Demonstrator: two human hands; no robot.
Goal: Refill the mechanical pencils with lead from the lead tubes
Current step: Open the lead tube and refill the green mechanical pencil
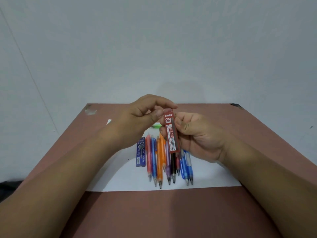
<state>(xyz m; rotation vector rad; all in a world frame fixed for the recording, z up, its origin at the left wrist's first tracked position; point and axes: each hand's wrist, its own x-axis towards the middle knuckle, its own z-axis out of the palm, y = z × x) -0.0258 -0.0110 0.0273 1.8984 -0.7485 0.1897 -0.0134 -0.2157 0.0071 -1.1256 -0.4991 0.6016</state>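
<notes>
I hold a red lead tube (171, 133) marked 2B upright above the table. My right hand (197, 134) grips its body from the right with thumb and fingers. My left hand (145, 114) pinches the tube's top end with thumb and forefinger. Under the hands, several mechanical pencils (160, 164) in pink, blue, orange, purple, black and red lie side by side on a white sheet (205, 179), tips toward me. A blue lead tube (141, 152) lies flat at the left of the row.
The brown table (154, 212) reaches to a pale wall behind. A green object (157, 125) lies beyond the pencils, mostly hidden by my hands. A small white scrap (109, 121) sits at the far left of the table.
</notes>
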